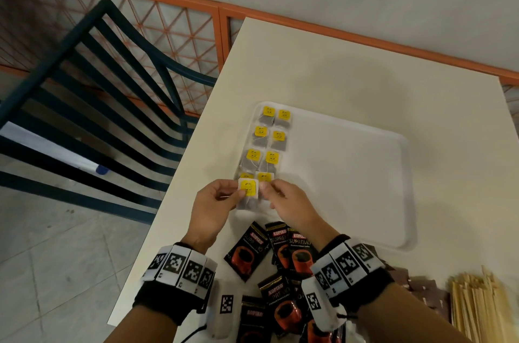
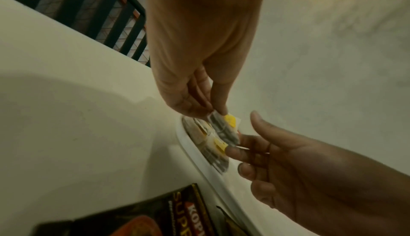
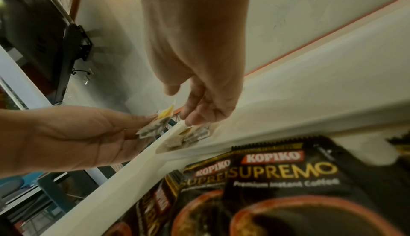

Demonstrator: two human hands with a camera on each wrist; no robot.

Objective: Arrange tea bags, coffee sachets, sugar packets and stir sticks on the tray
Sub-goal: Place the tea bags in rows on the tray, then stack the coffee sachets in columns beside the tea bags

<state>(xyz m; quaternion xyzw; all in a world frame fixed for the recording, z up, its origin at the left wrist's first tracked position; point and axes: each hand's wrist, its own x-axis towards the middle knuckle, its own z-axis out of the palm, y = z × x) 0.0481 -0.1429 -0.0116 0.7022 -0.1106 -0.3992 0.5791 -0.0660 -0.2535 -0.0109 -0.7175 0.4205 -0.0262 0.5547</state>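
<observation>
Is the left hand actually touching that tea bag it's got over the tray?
Touching: in the head view the left hand pinches the tea bag by its edge.

Left hand and right hand: both bare, no gloves, no rings seen.

Left wristband: black fabric cuff round the wrist, a row of white rectangular tiles on top, each printed with a black square-pattern code marker. A white box with one more code marker hangs just below the cuff; a thin black cable trails from it.

Right wristband: same build, black cuff, white marker tiles, one white tile on the inner side, a short black cord just below.

Forearms bare past both cuffs; no sleeves seen.
</observation>
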